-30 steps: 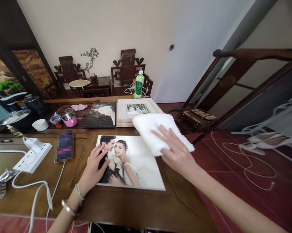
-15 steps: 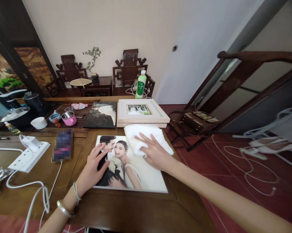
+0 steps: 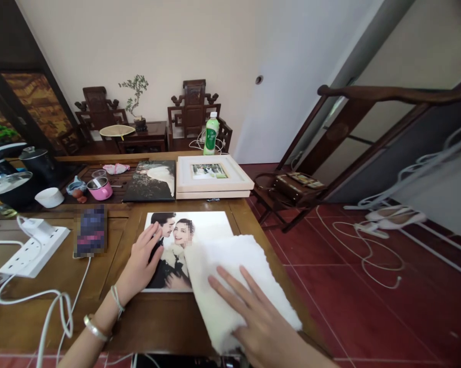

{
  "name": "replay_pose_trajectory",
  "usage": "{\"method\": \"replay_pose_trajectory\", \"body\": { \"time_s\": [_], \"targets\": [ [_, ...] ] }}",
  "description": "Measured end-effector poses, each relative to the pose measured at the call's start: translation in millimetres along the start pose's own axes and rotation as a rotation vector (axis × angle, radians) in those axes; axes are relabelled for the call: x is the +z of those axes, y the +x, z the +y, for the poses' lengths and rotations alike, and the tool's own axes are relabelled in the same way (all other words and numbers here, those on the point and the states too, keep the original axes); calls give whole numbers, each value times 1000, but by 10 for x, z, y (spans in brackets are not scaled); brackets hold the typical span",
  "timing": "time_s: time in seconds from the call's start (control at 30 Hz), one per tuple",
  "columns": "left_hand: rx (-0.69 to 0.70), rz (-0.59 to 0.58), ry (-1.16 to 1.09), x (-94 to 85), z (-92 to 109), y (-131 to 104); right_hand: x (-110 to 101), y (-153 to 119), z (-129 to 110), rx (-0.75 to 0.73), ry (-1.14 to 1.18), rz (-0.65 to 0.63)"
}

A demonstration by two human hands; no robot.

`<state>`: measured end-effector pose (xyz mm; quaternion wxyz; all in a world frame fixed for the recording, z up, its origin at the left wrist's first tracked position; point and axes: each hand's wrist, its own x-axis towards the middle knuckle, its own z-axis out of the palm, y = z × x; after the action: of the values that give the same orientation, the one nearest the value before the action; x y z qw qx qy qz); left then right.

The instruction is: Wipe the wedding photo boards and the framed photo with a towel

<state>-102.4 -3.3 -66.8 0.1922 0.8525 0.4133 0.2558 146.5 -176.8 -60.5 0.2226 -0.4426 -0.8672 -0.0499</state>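
Observation:
A frameless wedding photo panel (image 3: 211, 225) of a couple lies flat on the wooden table. My left hand (image 3: 144, 255) rests on its left edge, fingers stretched and thumb apart, holding nothing. Over the panel's lower right part and past its near edge spreads a white towel (image 3: 230, 266). My right hand (image 3: 257, 312) presses on that towel with several fingers spread across it; the thumb side appears tucked against the towel's near left edge. The towel hides the lower right of the picture.
Behind the panel lie a pale framed picture (image 3: 215, 186) and a dark photo panel (image 3: 149, 181), with a green bottle (image 3: 211, 134) beyond. A pink cup (image 3: 100, 189), a phone (image 3: 90, 231) and a white power strip (image 3: 34, 250) with cables are leftward. A wooden chair (image 3: 291, 194) stands right.
My right hand has pulled the white towel from the panel's upper right toward me, past its near edge, and the towel is spread wider. My left hand stays on the panel's left side.

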Motion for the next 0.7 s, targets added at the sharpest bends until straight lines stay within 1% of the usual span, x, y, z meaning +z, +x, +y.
{"method": "replay_pose_trajectory", "body": {
  "time_s": [0.07, 0.13, 0.17, 0.27, 0.37, 0.47, 0.53, 0.6, 0.7],
  "targets": [
    [12, -26, 6, -18, 6, 6, -5, 118, 182, 38, 27, -48],
    [28, -34, 6, -34, 10, 7, -14, 324, 459, 93, 51, -161],
    [32, -32, 5, -38, 9, 6, -16, 444, 606, 112, 55, -192],
    [29, -24, 3, -37, -1, -1, 0, 780, 980, 159, 37, -216],
    [19, -9, -3, -28, -9, -7, 46, 985, 1178, 184, 19, -201],
    [15, 5, -8, -28, -6, -7, 73, 1030, 1201, 200, 14, -172],
    [13, 9, -9, -30, -4, -3, 65, 972, 1122, 206, 10, -164],
    [6, 11, -10, -28, -4, 0, 47, 837, 962, 197, 4, -159],
    [3, 20, -12, -17, -5, 1, 21, 511, 604, 152, 3, -147]
  ]
}}
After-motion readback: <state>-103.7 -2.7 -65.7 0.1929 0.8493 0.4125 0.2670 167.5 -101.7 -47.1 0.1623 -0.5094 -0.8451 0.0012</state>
